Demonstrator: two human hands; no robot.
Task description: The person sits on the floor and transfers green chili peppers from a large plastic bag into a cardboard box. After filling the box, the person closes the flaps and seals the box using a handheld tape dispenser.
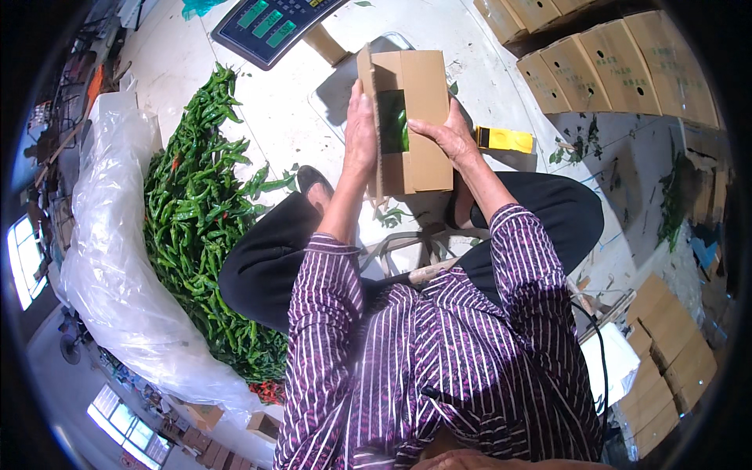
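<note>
Between my two hands is a cardboard box (427, 94) with its flaps partly folded in. Green chili peppers (402, 130) show through the gap between the flaps. My left hand (359, 132) presses flat against the raised flap on the box's left side. The fingers of my right hand (449, 136) go round the right side, with the thumb on top of the closed flap. To my left lies a long heap of green peppers (200, 211), with a few red ones among them. The box's underside is hidden.
A digital scale's display (267, 26) is beyond the heap. A yellow tape dispenser (506, 140) lies right of the box. Cardboard boxes (617, 67) stand in rows at the upper right. Clear plastic sheeting (117, 258) borders the heap. Flattened cardboard (670, 358) lies at the lower right.
</note>
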